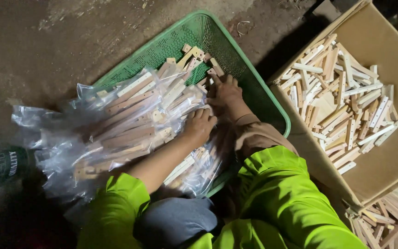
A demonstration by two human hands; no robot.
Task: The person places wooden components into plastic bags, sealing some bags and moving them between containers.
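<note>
Two hands deep in a green basket (259,87) of bagged wooden strips.

Left hand (200,125) flat on the clear plastic bags (130,115), fingers (207,113) pressed together and curled over the bag edge, probably to pin the slippery film down. Right hand (225,92) further in, fingers (222,81) slightly spread and resting on loose wooden strips (194,56) near the basket's far wall (pinching any one strip or not: cannot tell). Strips pale, flat, narrow, square-cut, some with small holes; bags crinkly and glossy; basket of fine plastic mesh, tilted on a rough concrete floor (47,46). Just right, an open cardboard box (383,161) heaped with more unbagged strips (342,101), lying criss-cross. Bright green sleeves below.
</note>
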